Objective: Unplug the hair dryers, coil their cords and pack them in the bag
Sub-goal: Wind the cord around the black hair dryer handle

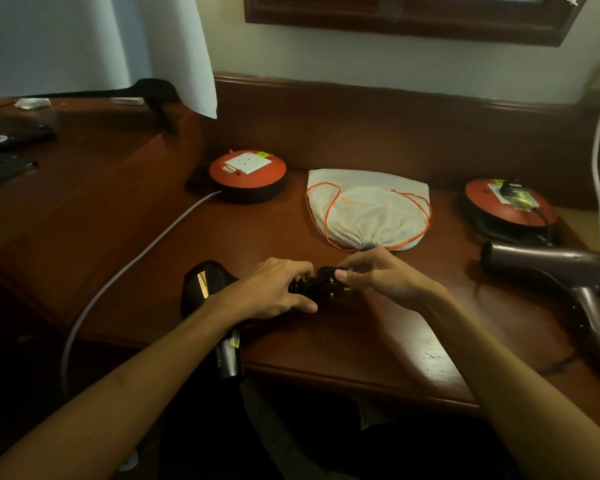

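Hands, left [274, 289] and right [374, 275], grip the coiled black cord [317, 285]; loops should be kept tight, plug tucked in.

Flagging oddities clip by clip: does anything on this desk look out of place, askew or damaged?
No damage or spill shows. One thing stands out: the black hair dryer lies at the desk's front edge with its handle sticking out past it, under the left forearm. The cloth bag is still cinched shut. Both hands hold the coiled cord and plug.
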